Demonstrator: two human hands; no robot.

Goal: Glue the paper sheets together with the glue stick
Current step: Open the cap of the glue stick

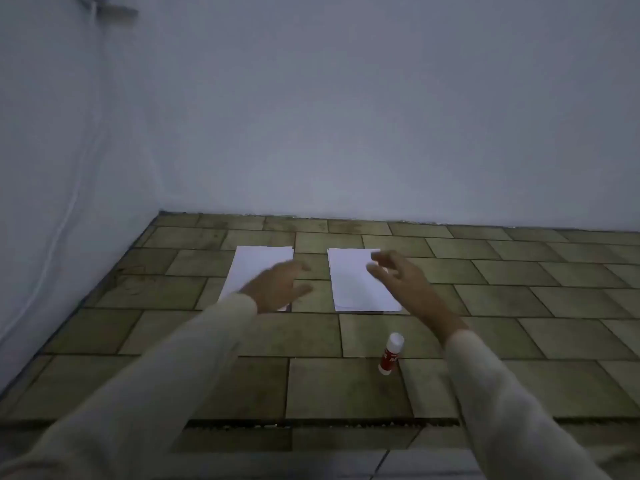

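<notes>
1. Hands spread, fingers loose, holding nothing: left hand [277, 287] over the left sheet [258, 263], right hand [403, 282] over the right sheet [351, 285].
2. Both sheets lie flat and apart near the tiled floor's [519, 306] far edge. They are probably light and floppy; lift by a corner.
3. Glue stick [389, 353] is capped, toward the near edge. It looks rigid; grip the red barrel. Label unreadable.

Two paper sheets [360, 282], glue stick [390, 353], both hands empty.
</notes>
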